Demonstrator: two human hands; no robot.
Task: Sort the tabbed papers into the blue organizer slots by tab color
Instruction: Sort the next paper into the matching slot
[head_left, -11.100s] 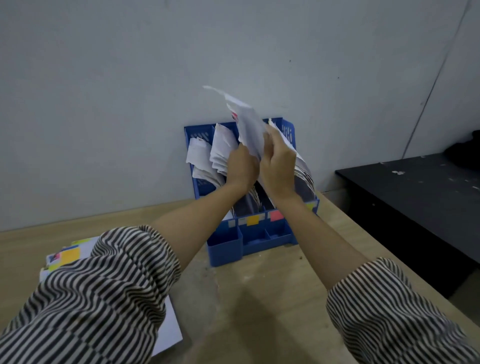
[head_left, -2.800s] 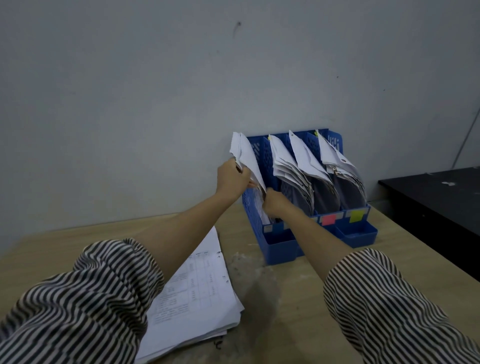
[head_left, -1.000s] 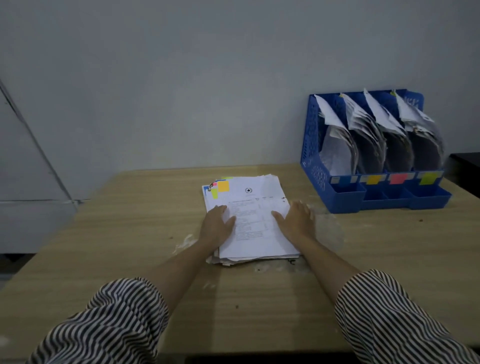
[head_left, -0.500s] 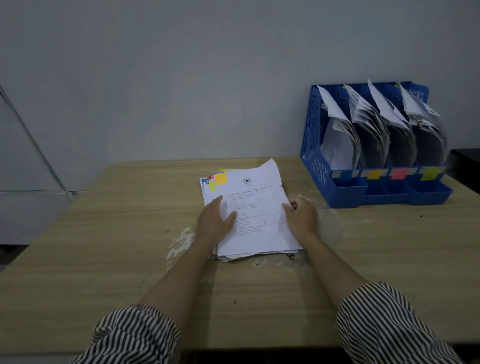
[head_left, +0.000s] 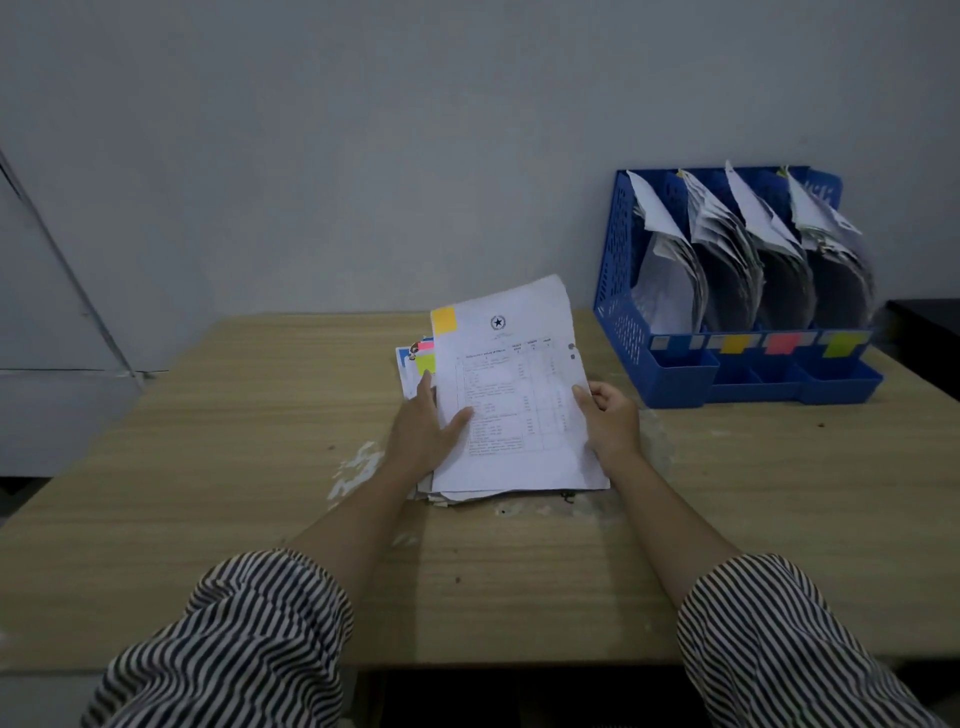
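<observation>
One wooden table (head_left: 208, 467) holds one blue organizer (head_left: 623, 291) and one stack of papers (head_left: 498, 493). The organizer has four slots, each with papers standing in it. Four coloured labels run along its front: one blue (head_left: 678, 343), one orange (head_left: 733, 343), one pink (head_left: 782, 343) and one green (head_left: 842, 344). On the stack, three tabs show clearly: one orange tab (head_left: 444, 319) on the lifted top sheet (head_left: 514, 395), one pink tab (head_left: 426, 343) and one green tab (head_left: 425, 362) below it. Two hands are in view, one left hand (head_left: 423, 434) and one right hand (head_left: 610, 421), with two striped sleeves.

Sheet's printed text (head_left: 498, 410) illegibly small
</observation>
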